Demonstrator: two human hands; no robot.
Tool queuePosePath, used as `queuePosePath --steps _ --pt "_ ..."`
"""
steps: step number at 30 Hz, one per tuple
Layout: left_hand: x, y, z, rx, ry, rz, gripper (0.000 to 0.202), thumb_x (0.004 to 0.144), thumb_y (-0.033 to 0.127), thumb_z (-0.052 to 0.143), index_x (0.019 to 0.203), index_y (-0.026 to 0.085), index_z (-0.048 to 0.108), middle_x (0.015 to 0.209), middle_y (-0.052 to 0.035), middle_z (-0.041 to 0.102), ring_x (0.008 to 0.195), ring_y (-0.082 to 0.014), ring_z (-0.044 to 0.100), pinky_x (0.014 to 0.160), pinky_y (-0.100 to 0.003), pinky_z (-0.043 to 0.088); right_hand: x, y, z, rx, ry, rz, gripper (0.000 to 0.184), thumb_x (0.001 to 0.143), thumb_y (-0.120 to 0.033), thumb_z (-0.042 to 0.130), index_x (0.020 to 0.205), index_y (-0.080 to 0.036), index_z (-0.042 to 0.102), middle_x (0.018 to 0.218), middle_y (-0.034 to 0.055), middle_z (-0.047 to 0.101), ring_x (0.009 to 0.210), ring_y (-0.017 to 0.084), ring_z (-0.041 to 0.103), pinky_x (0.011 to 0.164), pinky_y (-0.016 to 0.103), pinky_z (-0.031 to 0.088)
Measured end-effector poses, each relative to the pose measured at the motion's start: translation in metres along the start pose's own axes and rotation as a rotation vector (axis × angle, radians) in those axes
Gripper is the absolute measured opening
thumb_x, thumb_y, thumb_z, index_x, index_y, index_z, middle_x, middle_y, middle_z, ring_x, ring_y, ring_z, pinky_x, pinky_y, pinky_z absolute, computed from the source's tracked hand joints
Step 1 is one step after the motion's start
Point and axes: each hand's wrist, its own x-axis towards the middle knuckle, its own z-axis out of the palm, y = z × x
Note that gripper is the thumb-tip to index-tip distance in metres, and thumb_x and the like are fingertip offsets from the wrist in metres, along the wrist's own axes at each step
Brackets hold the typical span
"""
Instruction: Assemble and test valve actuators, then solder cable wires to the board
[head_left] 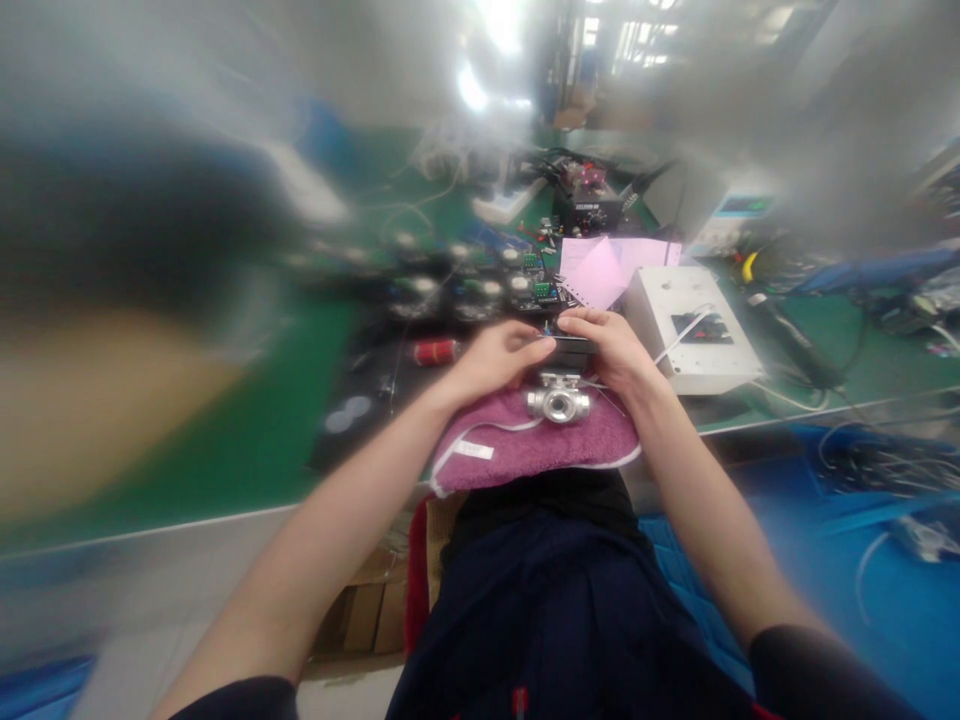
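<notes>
My left hand (pixel 504 356) and my right hand (pixel 602 343) close on opposite sides of a black box-shaped housing (pixel 571 347), their thumbs and fingertips at its top. Small parts, one of them bluish, show between the fingertips, too small to name. Below the housing, toward me, sits a silver metal valve body (pixel 560 400) with a round port facing me. It rests on a folded purple towel (pixel 517 462) with white edging and a white label. The underside of the housing is hidden, so I cannot tell how it joins the valve.
Circuit boards (pixel 480 290) stand in rows beyond my left hand, near a red spool (pixel 436 352). Pink paper sheets (pixel 600 270) lie ahead. A white box with a cable (pixel 694 330) stands close on the right. Behind are a black instrument (pixel 589 208) and loose wires.
</notes>
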Motion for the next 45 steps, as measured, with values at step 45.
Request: queuePosePath --steps 45 --pt "-0.045 0.025 -0.010 -0.105 -0.205 0.152 0.078 0.072 0.037 0.097 0.139 0.028 0.056 0.132 -0.0095 0.070 0.112 -0.0251 0.074 0.093 -0.034 0.062 -0.097 -0.015 -0.007 -0.251 -0.033 -0.197 0.059 0.084 -0.053 0.089 0.137 -0.034 0.070 0.144 0.0052 0.069 0.132 0.032 0.065 0.115 0.046 0.052"
